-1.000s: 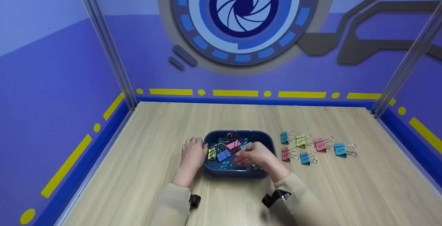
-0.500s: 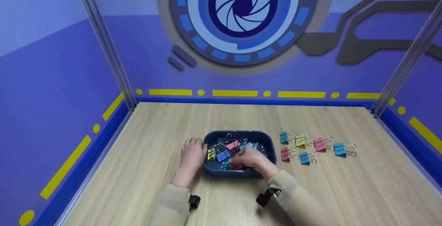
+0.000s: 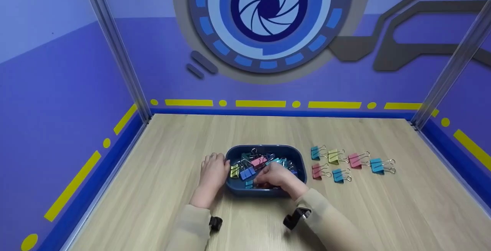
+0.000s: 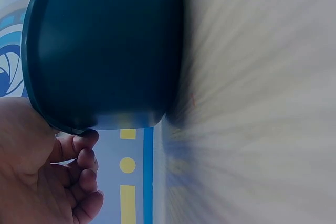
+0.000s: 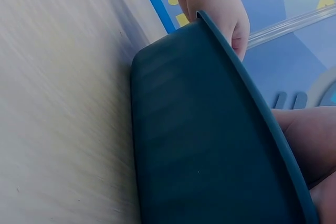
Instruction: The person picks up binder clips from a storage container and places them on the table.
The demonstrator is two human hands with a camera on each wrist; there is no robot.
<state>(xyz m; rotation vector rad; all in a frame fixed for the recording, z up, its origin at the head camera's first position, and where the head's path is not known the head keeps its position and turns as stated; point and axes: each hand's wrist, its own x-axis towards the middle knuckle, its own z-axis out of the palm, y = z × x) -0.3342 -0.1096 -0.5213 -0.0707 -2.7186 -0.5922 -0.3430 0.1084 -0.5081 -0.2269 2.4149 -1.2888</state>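
A dark blue tray [image 3: 264,193] holds a jumble of coloured binder clips. My left hand [image 3: 213,171] grips its left rim, thumb at the edge; in the left wrist view the curled fingers [image 4: 86,182] show outside the tray wall [image 4: 105,51]. My right hand [image 3: 278,176] reaches into the tray's front part, thumb and forefinger pinching the wire end of a small light-blue binder clip [image 3: 249,184]. Near it lie a blue clip [image 3: 247,173], a yellow clip [image 3: 234,171] and a pink clip [image 3: 259,161]. The right wrist view shows the tray's outer wall [image 5: 184,129], hiding the fingertips.
On the wooden table [image 3: 184,136], right of the tray, several clips lie in two rows: among them a yellow clip [image 3: 334,156], a pink clip [image 3: 356,161] and a larger blue clip [image 3: 378,166]. Printed panels [image 3: 161,59] wall the table at the back and sides.
My right hand has moved left and lower in the tray, its fingertips coming to the small light-blue clip. The left hand stays on the rim, and the clips on the table are unmoved.
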